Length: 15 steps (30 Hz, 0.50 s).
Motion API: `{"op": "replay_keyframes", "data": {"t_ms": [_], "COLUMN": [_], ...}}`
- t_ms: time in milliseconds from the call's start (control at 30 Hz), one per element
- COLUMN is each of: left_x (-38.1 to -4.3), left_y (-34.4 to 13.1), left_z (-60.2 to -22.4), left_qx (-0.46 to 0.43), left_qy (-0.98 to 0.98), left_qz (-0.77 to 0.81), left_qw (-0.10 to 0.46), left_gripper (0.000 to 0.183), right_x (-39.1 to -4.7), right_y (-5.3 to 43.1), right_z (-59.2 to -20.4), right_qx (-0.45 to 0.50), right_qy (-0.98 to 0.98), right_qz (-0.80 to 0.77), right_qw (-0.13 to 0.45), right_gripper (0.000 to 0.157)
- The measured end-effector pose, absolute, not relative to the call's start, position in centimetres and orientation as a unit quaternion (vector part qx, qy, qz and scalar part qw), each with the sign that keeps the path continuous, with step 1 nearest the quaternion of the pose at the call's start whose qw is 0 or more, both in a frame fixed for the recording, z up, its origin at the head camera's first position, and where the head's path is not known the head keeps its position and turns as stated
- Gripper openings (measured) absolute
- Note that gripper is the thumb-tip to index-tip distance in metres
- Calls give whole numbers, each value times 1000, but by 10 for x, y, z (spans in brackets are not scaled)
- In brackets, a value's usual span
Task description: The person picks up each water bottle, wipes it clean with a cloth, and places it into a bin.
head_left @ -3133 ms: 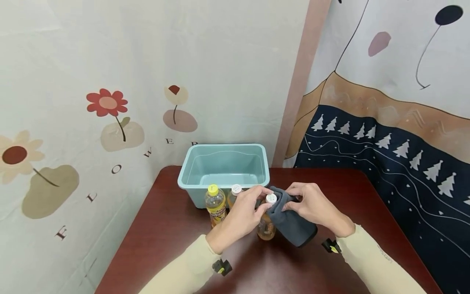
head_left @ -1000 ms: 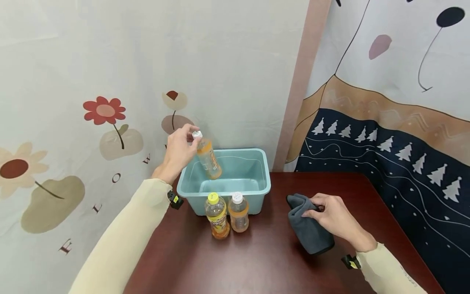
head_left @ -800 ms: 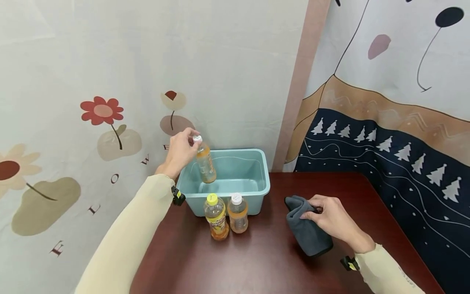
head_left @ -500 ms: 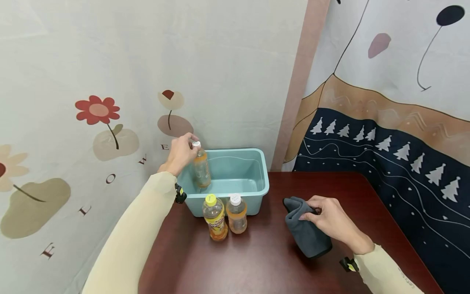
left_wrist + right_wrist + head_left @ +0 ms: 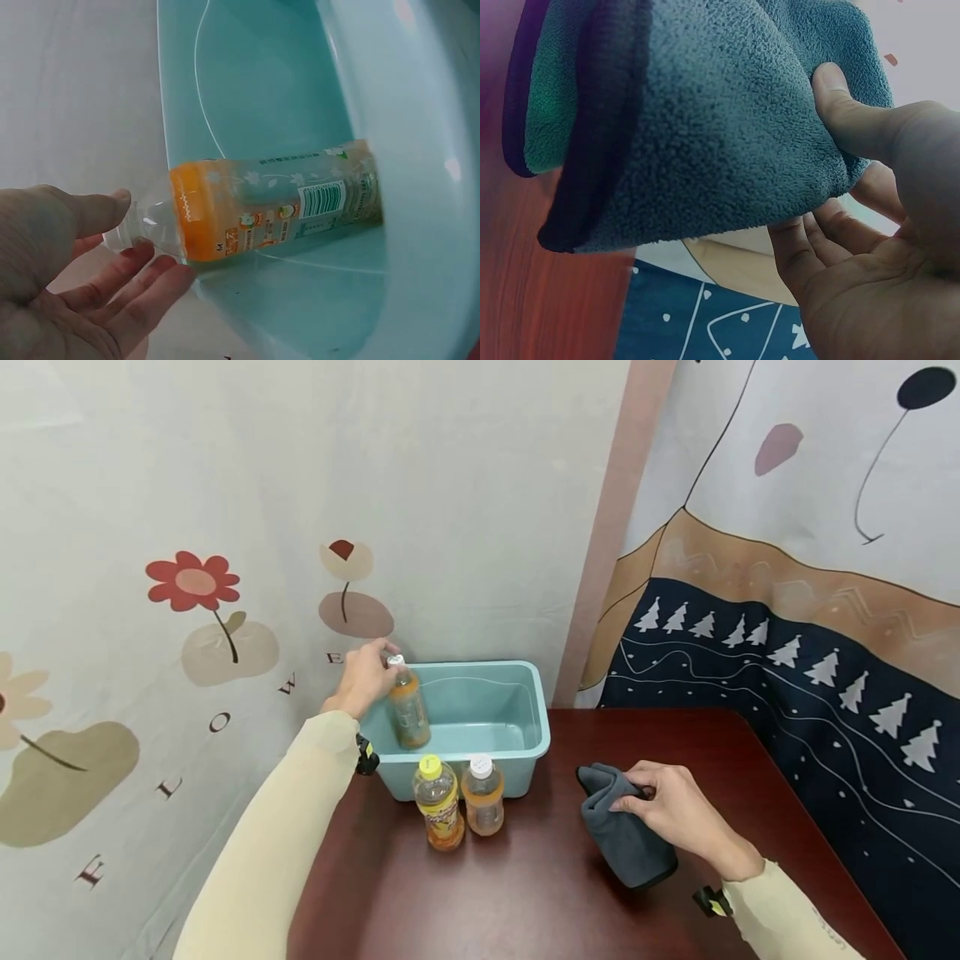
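Observation:
My left hand point(image 5: 363, 678) pinches the white cap of a plastic drink bottle point(image 5: 410, 714) between thumb and fingertips. That bottle, with an orange band and a barcode in the left wrist view, stands inside the left end of a light blue bin point(image 5: 480, 758). My right hand point(image 5: 678, 802) holds a folded dark grey cloth point(image 5: 630, 839) over the table's right side. Thumb and fingers grip one end of it, and in the right wrist view its black-edged far end hangs free.
Before the bin stand a yellow-capped bottle point(image 5: 441, 814) and a white-capped bottle point(image 5: 483, 806), side by side on the dark red table point(image 5: 525, 893). A printed wall cloth point(image 5: 480, 510) rises behind the bin.
My hands have parted since the earliest frame. The left carried the bottle from beside the cloth into the bin and lowered it; the right moved slightly right with the cloth.

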<state>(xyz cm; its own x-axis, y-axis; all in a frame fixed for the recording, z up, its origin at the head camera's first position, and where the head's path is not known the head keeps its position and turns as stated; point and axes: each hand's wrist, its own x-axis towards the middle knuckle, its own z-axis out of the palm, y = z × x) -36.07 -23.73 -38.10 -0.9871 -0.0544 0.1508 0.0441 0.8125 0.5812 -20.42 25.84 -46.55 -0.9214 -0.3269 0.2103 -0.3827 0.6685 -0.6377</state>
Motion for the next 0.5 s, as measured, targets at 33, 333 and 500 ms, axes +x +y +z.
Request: {"op": "replay_keyframes", "data": {"t_ms": [33, 333, 500], "left_x": [-360, -343, -326], "left_y": [-237, -238, -236], "left_z": [-380, -368, -357], "left_qx": [2, -15, -27], "left_qy": [-949, -953, -949], "left_qz": [-306, -287, -286], "left_qw": [78, 95, 129], "left_gripper": [38, 48, 49], "right_x": [-204, -201, -200], "right_y": [258, 257, 257], "right_z": [-466, -466, -467], "right_qx": [195, 196, 196], "right_qy": [-912, -910, -910], "right_qz": [358, 364, 364], "right_qw": [38, 35, 34], "right_gripper": [18, 19, 19]}}
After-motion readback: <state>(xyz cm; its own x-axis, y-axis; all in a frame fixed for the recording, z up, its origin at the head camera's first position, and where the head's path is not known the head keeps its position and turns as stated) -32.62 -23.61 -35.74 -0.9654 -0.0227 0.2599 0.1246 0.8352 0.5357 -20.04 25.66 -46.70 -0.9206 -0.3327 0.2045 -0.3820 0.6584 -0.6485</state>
